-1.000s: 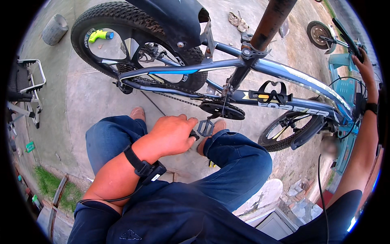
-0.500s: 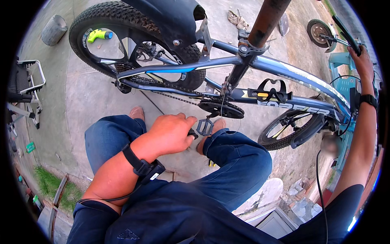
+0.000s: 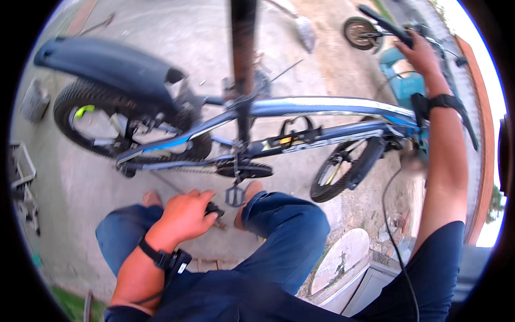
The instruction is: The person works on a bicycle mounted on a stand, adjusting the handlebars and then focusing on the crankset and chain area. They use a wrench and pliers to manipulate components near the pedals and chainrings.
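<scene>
A blue-grey bicycle point(image 3: 322, 107) stands across the view in front of me, its rear wheel point(image 3: 72, 118) at the left and its front wheel point(image 3: 335, 172) at the right. My right hand point(image 3: 422, 56), arm stretched forward, is closed round the black handlebar grip point(image 3: 387, 24). My left hand point(image 3: 185, 217) is low, over my legs, left of the pedal point(image 3: 235, 196) and apart from it. Between its thumb and fingers sits a small black object point(image 3: 214, 209); its kind is unclear and most of it is hidden. Motion blurs the picture.
At the far right lies a teal frame point(image 3: 410, 86) near a small wheel point(image 3: 360, 33). A yellow-green tool point(image 3: 84, 111) shows through the rear wheel. A stone cylinder point(image 3: 36, 101) and a chair point(image 3: 22, 163) are at the left. A cable point(image 3: 387, 214) hangs by my right arm.
The view has swung, so the bicycle sits lower and further left, with more of the rear mudguard showing. My right hand remains on the grip; my left keeps the black object.
</scene>
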`<act>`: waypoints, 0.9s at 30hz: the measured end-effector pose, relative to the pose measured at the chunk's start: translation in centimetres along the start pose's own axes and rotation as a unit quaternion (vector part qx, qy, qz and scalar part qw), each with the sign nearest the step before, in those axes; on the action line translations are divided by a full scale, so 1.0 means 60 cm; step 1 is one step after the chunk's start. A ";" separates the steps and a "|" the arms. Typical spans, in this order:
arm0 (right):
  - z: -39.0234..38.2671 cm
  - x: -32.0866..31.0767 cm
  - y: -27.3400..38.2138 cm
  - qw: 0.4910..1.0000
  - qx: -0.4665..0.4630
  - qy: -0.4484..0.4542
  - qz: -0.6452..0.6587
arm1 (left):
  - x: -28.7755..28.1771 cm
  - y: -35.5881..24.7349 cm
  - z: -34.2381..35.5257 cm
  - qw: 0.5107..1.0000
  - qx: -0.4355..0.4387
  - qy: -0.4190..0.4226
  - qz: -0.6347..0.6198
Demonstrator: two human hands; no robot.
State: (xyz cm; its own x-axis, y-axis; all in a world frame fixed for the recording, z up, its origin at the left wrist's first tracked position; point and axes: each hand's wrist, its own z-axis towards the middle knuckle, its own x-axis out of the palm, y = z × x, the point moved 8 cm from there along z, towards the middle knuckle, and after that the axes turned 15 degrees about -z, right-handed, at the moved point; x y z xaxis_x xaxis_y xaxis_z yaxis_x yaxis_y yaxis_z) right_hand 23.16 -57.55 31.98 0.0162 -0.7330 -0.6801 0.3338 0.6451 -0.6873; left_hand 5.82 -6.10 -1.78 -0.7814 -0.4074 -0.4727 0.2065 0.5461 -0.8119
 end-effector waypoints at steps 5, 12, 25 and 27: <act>-0.024 -0.033 -0.063 0.990 -0.013 -0.019 0.140 | 0.006 0.004 0.015 1.000 -0.002 0.005 0.011; -0.111 -0.154 -0.139 0.963 0.040 -0.120 0.237 | 0.011 0.000 0.005 1.000 -0.023 0.008 0.012; -0.363 -0.157 -0.168 0.909 0.115 -0.080 0.393 | 0.045 0.029 -0.028 0.998 -0.037 0.012 0.049; -0.405 -0.137 -0.158 0.903 0.135 -0.054 0.404 | 0.050 0.033 -0.037 0.998 -0.038 0.011 0.049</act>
State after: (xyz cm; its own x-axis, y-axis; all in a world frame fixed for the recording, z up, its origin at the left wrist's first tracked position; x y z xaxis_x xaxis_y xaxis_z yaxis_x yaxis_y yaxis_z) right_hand -3.04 -52.42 37.90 0.4441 -0.0725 -0.8931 0.3886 0.9137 0.1191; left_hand 2.61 -4.62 -4.07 -0.7719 -0.3337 -0.5411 0.2382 0.6372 -0.7329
